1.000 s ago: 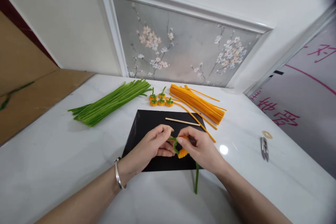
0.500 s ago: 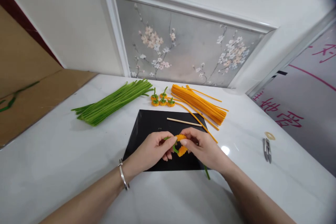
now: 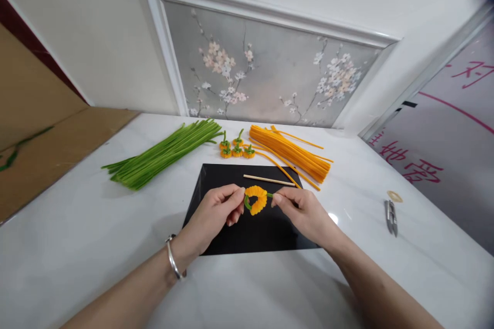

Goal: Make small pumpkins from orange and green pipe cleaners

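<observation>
Between my hands, above the black mat (image 3: 254, 239), is an orange coiled pipe cleaner (image 3: 259, 201) bent into an open ring. A green pipe cleaner (image 3: 247, 203) runs through it and shows at the ring's left side and out to the right. With thumb and fingers closed, my left hand (image 3: 219, 211) pinches the green pipe cleaner at the ring's upper left. On the other side my right hand (image 3: 303, 213) pinches the green end that sticks out. The fingertips partly hide both ends.
A wooden stick (image 3: 269, 180) lies on the mat. Behind it stand several small orange-and-green pumpkins (image 3: 237, 150), between a green pipe cleaner bundle (image 3: 165, 154) and an orange one (image 3: 289, 154). Thread snips (image 3: 390, 217) and a beige ring (image 3: 394, 196) lie at right; cardboard (image 3: 65, 139) is at left.
My hands have moved apart. The right fingers have left the orange coil and now hold the green end to its right. More of the ring shows.
</observation>
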### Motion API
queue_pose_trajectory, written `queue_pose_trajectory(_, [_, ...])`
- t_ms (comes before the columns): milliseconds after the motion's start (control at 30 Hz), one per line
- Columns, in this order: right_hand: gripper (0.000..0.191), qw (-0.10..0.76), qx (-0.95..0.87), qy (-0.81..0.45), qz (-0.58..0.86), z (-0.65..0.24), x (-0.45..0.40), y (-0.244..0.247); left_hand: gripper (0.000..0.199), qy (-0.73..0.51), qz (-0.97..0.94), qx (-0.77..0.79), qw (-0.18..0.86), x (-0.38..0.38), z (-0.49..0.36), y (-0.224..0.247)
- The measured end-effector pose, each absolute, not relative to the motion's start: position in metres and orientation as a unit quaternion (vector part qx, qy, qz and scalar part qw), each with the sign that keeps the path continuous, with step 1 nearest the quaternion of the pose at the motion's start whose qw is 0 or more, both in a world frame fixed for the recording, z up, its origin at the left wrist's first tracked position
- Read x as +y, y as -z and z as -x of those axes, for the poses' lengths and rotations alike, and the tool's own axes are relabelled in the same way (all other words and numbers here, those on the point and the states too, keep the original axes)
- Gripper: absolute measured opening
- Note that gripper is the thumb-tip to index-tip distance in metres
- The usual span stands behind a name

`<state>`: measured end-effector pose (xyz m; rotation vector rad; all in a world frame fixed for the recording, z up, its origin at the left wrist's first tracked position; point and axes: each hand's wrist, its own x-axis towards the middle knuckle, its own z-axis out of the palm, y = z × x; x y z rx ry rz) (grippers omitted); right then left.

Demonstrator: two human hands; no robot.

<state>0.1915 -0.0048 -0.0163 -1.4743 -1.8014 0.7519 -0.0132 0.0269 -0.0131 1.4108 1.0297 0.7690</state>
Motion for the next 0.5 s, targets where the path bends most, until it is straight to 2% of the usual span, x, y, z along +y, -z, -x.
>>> queue_pose_trajectory(500, [0.027, 0.338, -0.694, -0.276, 0.572, -0.205, -0.001, 0.017, 0.038, -0.345, -0.545, 0.442, 0.623, 0.029, 0.015, 0.015])
